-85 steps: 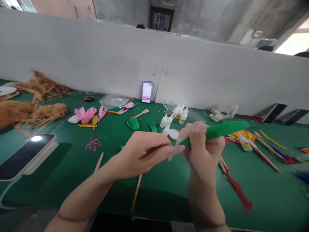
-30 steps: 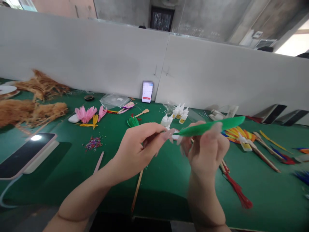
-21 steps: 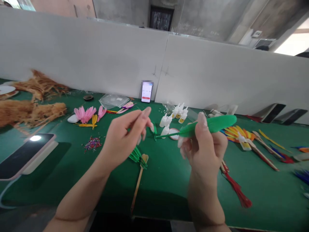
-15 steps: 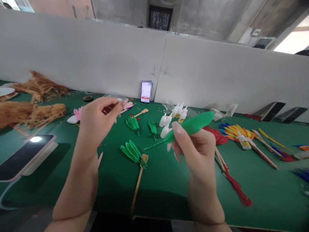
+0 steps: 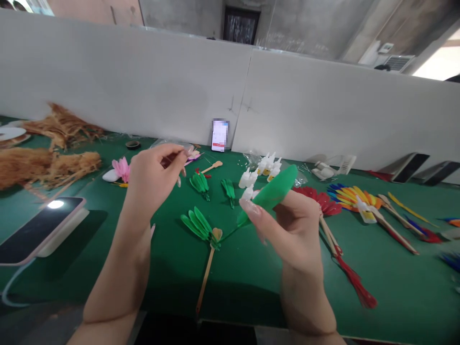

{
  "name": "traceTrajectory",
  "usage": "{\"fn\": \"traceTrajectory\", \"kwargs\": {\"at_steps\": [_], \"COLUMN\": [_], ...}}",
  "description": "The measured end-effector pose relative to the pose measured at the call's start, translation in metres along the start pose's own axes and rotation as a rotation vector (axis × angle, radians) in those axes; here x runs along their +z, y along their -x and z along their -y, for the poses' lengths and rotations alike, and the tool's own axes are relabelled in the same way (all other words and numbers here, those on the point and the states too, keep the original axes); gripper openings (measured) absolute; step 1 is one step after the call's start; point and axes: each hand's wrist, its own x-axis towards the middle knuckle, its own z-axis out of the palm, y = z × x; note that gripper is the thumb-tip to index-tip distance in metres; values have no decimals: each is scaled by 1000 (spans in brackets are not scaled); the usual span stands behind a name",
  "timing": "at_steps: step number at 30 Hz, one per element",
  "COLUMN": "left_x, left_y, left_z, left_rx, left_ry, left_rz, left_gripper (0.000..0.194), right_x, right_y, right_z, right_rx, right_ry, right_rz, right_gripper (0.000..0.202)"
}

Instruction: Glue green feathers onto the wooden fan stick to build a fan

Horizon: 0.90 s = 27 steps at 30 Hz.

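Between thumb and fingers of my right hand (image 5: 287, 225) is a green feather (image 5: 277, 189), its thin stem pointing down left. The stem's tip appears beside the head of a wooden spoon-shaped stick (image 5: 204, 282) on the table; whether they touch I cannot tell. Several green feathers (image 5: 197, 223) fan out to the left from that stick's head. My left hand (image 5: 158, 175) is raised over the table with its fingertips pinched together. Anything between those fingertips is too small to make out. Two more bunches of green feathers, one (image 5: 200, 184) near a second stick and one (image 5: 228, 190) alone, lie farther back.
Several white glue bottles (image 5: 266, 164) stand behind my right hand. Red feathers (image 5: 319, 200) and a yellow-blue feather fan (image 5: 354, 194) lie right. At left are a lit phone (image 5: 43, 230), brown fibre (image 5: 46, 167) and pink feathers (image 5: 121, 168). Another phone (image 5: 220, 135) leans on the white partition (image 5: 143, 86).
My right hand has tilted the green feather more upright and brought its stem down to the stick's head. My left hand stays pinched in nearly the same place.
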Motion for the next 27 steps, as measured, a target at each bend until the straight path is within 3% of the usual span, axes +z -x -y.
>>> {"fn": "traceTrajectory", "kwargs": {"at_steps": [2, 8, 12, 18, 22, 27], "left_x": [-2, -11, -15, -28, -34, -39], "left_y": [-1, 9, 31, 76, 92, 91], "left_z": [1, 8, 50, 126, 146, 156], "left_rx": [-6, -78, -220, -469, -399, -320], "left_ry": [0, -81, -68, -45, -160, -377], "left_rz": [0, 67, 164, 265, 251, 213], "left_gripper": [22, 45, 29, 32, 31, 43], "right_x": [0, 1, 2, 4, 8, 14], "right_y": [1, 2, 2, -4, -2, 16], "right_z": [0, 3, 5, -1, -15, -59], "right_rx": [-13, 21, 61, 92, 195, 403], "right_ry": [-27, -143, -164, -159, -94, -60], "right_rz": [8, 17, 11, 66, 189, 174], "right_gripper": [15, 26, 34, 36, 43, 49]}}
